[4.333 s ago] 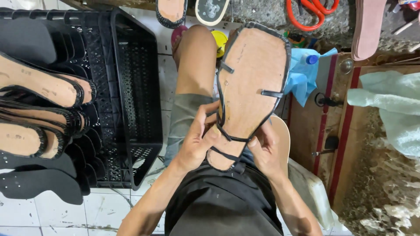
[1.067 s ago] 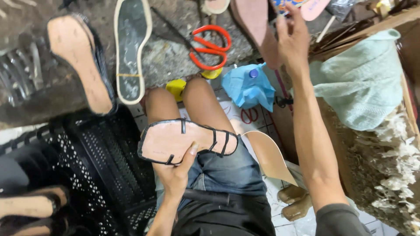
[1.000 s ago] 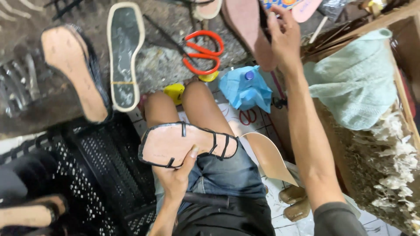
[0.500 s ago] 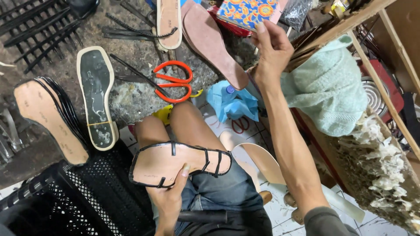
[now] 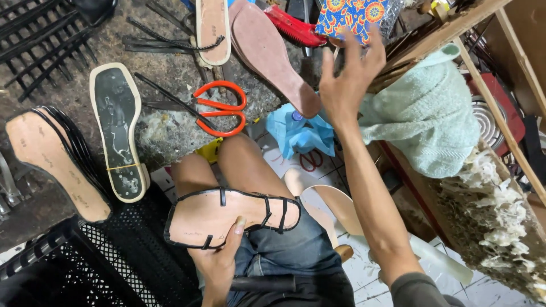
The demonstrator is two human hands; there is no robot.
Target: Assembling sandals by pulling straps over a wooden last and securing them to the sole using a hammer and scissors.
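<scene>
The left hand (image 5: pixel 219 264) comes up from the lower edge, palm under a sandal sole (image 5: pixel 227 218) that lies across the person's lap, its long axis running left to right. The left grip is clenched on the sole: the thumb presses on its tan upper face near the lower rim, the other fingers hidden beneath. Thin black straps (image 5: pixel 273 213) cross the sole towards its right end, and a black edging runs round its outline.

The right arm stretches up and away from the body, forearm nearly straight, elbow at the lower right. The right hand (image 5: pixel 347 85) is raised over the far side of the bench (image 5: pixel 165 128), fingers spread and slightly curled, palm facing away from the camera. Its grip is released and holds nothing; the fingertips lie just below a patterned box (image 5: pixel 352 14), though whether they touch it cannot be told.

On the bench, a pink sole (image 5: pixel 270 57) lies just left of the right hand, and orange scissors (image 5: pixel 219 108) lie further left. A dark sole (image 5: pixel 116 128) lies beyond them. A blue cloth (image 5: pixel 298 136) sits by the knee, a pale green towel (image 5: pixel 426 113) to the right of the arm, and a black crate (image 5: pixel 85 261) at the lower left
</scene>
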